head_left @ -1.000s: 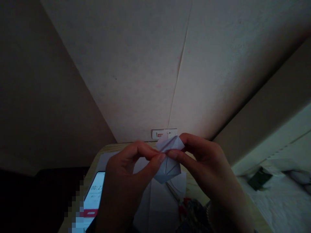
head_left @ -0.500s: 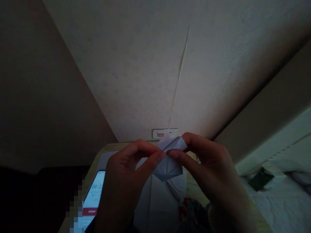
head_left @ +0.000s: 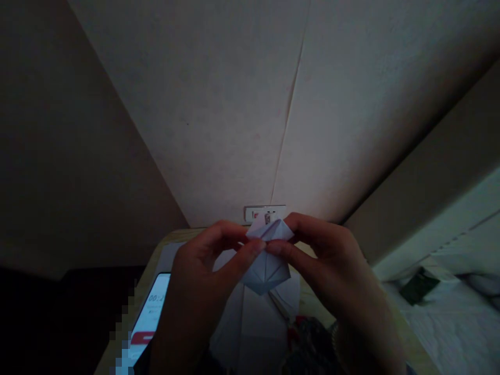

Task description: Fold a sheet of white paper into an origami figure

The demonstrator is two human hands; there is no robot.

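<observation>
A small folded white paper piece is held in the air between both my hands, above a wooden table. My left hand pinches its left side with thumb and forefinger. My right hand pinches its right side and upper edge. The paper's lower point hangs below my fingers, showing crease lines. More white paper sheets lie flat on the table under my hands.
A lit phone showing a timer lies on the table at lower left. A white wall socket sits behind the table. A bed with white bedding and a dark object lies to the right. A dark patterned item is near my right wrist.
The folded paper has been turned slightly between my fingers and its top pressed in. Both hands stay in nearly the same place.
</observation>
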